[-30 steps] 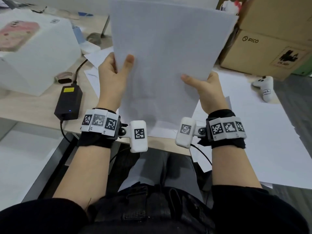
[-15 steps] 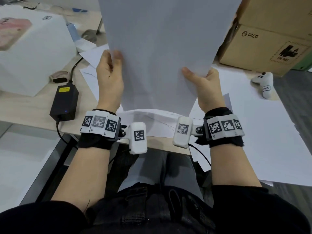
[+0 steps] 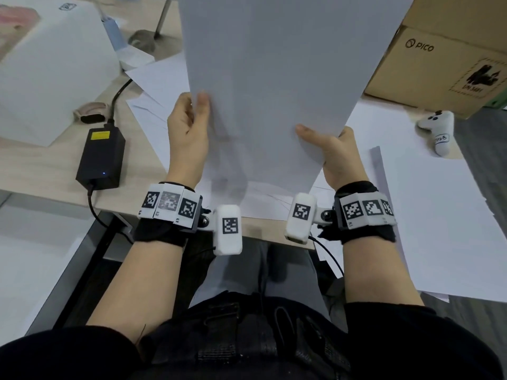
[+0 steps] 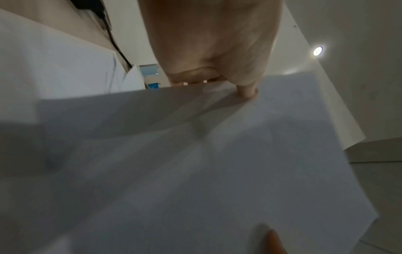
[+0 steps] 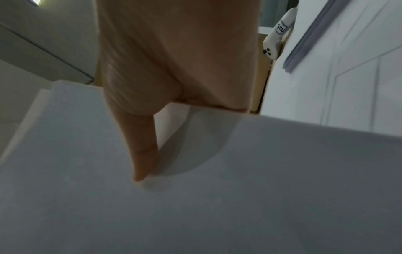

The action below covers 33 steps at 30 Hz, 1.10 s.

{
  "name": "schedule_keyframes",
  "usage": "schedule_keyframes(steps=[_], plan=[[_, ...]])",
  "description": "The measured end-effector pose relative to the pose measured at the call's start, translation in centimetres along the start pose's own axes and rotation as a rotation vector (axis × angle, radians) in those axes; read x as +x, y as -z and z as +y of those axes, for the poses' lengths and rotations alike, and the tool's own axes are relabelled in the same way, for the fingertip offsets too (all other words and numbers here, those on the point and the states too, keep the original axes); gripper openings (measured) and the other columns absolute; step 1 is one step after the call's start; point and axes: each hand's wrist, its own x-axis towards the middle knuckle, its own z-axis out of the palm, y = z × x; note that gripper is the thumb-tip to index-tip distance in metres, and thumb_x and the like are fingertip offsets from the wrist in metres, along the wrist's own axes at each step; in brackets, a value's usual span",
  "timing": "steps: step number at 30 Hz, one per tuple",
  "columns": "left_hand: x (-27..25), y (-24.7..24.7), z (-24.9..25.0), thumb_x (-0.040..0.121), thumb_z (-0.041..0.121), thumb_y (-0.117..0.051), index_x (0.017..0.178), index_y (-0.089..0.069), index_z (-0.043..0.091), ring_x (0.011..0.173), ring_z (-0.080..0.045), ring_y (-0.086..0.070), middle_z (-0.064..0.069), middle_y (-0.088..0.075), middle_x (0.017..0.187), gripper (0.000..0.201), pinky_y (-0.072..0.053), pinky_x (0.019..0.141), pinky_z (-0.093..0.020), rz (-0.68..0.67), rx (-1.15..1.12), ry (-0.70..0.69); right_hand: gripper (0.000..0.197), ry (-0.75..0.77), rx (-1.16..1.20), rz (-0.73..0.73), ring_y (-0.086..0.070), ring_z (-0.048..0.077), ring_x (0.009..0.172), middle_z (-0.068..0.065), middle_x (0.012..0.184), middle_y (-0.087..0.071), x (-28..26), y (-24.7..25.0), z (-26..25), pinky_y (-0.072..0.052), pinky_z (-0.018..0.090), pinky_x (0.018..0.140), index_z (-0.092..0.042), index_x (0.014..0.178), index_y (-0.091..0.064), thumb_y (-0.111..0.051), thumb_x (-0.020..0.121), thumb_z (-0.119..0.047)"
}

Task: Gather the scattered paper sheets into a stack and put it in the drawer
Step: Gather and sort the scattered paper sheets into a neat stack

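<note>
1. Wooden bench (image 3: 44, 171) is pretty cluttered: a black power brick (image 3: 101, 157) with its cable on the left, a big white box (image 3: 52, 69) behind it, a PICO cardboard box (image 3: 444, 64) far right and a white controller (image 3: 439, 133) just in front of that.
2. Stack of paper sheets (image 3: 274, 86) is up off the bench, held roughly upright in front of the person, its bottom edge hanging just above the near edge.
3. Left hand (image 3: 186, 135) has its grip on the stack's left edge, thumb on the near face and fingers tucked behind; the left wrist view shows the thumb tip pressing the paper.
4. Right hand (image 3: 337, 154) pinches the lower right edge the same way, thumb lying flat across the front.
5. Loose sheets (image 3: 439, 229) are spread over the bench, more on the right and a few (image 3: 153, 86) on the left, so my guess is the gathering isn't finished.
6. Can't see a drawer anywhere in these views.
7. What could go wrong, imo: both grips are low on a tall floppy stack, so the top could fold over or the sheets could fan out and slide if either thumb eases off.
8. Also, tapping the stack down on loose sheets could make it skid or crumple them.
</note>
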Motion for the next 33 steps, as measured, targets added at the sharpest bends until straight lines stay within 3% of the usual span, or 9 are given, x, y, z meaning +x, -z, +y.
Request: schedule_keyframes(steps=[4, 7, 11, 14, 17, 21, 25, 28, 33], plan=[[-0.7, -0.1, -1.8, 0.098, 0.035, -0.044, 0.088, -0.051, 0.025, 0.086, -0.008, -0.049, -0.002, -0.053, 0.094, 0.016, -0.043, 0.085, -0.027, -0.04, 0.062, 0.082, 0.026, -0.088, -0.05, -0.032, -0.069, 0.018, 0.087, 0.004, 0.092, -0.073, -0.2, -0.1, 2.0, -0.055, 0.03, 0.08, -0.011, 0.095, -0.069, -0.076, 0.07, -0.007], [-0.6, -0.3, -2.2, 0.103, 0.025, -0.04, 0.088, -0.05, 0.022, 0.076, 0.003, -0.05, 0.006, -0.054, 0.089, 0.018, -0.043, 0.077, -0.015, -0.041, 0.106, 0.132, 0.015, -0.136, -0.033, 0.026, -0.069, 0.009, 0.073, -0.007, 0.075, -0.072, 0.1, -0.5, 2.4, -0.056, 0.025, 0.076, -0.012, 0.086, -0.064, -0.07, 0.081, 0.0], [0.2, 0.0, -2.9, 0.104, 0.025, -0.036, 0.098, -0.048, 0.017, 0.068, 0.01, -0.044, 0.013, -0.046, 0.083, 0.016, -0.036, 0.067, -0.007, -0.011, 0.145, 0.209, 0.025, -0.137, -0.108, 0.049, -0.068, 0.014, 0.075, 0.003, 0.085, -0.07, 1.6, -0.8, 2.3, -0.056, 0.028, 0.076, 0.005, 0.104, -0.063, -0.07, 0.081, -0.002], [1.2, 1.0, -3.7, 0.104, 0.028, -0.035, 0.128, -0.047, 0.016, 0.095, 0.008, -0.046, 0.014, -0.05, 0.108, 0.029, -0.036, 0.083, -0.009, 0.026, 0.242, 0.289, 0.008, -0.162, -0.189, 0.042, -0.064, 0.014, 0.068, 0.003, 0.08, -0.066, 2.9, -1.3, 2.6, -0.054, 0.03, 0.071, -0.003, 0.087, -0.064, -0.07, 0.082, -0.002], [2.8, 2.5, -4.6, 0.101, 0.027, -0.038, 0.146, -0.031, 0.013, 0.135, -0.016, -0.035, -0.002, -0.035, 0.148, 0.048, -0.029, 0.107, -0.025, 0.089, 0.406, 0.425, 0.009, -0.198, -0.265, 0.043, -0.062, 0.017, 0.071, 0.004, 0.079, -0.065, 4.4, -1.9, 3.1, -0.052, 0.029, 0.074, -0.005, 0.085, -0.064, -0.072, 0.081, -0.003], [5.2, 3.6, -5.3, 0.097, 0.02, -0.045, 0.147, -0.024, 0.008, 0.122, -0.022, -0.042, -0.005, -0.04, 0.138, 0.056, -0.035, 0.099, -0.028, 0.152, 0.415, 0.578, 0.024, -0.261, -0.362, 0.083, -0.059, 0.02, 0.08, 0.003, 0.082, -0.062, 6.9, -2.8, 3.9, -0.048, 0.025, 0.072, -0.002, 0.1, -0.062, -0.074, 0.08, -0.005], [7.2, 4.1, -6.0, 0.091, 0.007, -0.053, 0.136, -0.038, 0.009, 0.087, -0.012, -0.049, -0.001, -0.044, 0.11, 0.047, -0.045, 0.084, -0.026, 0.222, 0.181, 0.639, 0.022, -0.31, -0.424, 0.1, -0.056, 0.013, 0.075, -0.001, 0.083, -0.058, 9.1, -3.7, 4.3, -0.043, 0.017, 0.061, -0.008, 0.097, -0.055, -0.071, 0.083, -0.009], [7.9, 4.5, -6.4, 0.086, -0.002, -0.051, 0.083, -0.05, 0.01, 0.056, -0.007, -0.044, 0.0, -0.047, 0.071, 0.012, -0.039, 0.057, -0.017, 0.294, 0.062, 0.64, 0.019, -0.367, -0.467, 0.115, -0.057, 0.018, 0.081, 0.005, 0.092, -0.06, 10.3, -4.3, 4.9, -0.042, 0.018, 0.059, -0.005, 0.097, -0.057, -0.07, 0.084, -0.008], [9.1, 5.1, -6.8, 0.084, -0.009, -0.056, 0.069, -0.053, 0.005, 0.05, -0.01, -0.051, -0.005, -0.054, 0.061, 0.021, -0.03, 0.042, -0.016, 0.381, -0.142, 0.693, 0.038, -0.419, -0.495, 0.13, -0.057, 0.02, 0.09, 0.008, 0.102, -0.063, 11.3, -4.4, 5.6, -0.044, 0.024, 0.073, 0.0, 0.114, -0.059, -0.073, 0.081, -0.012]])
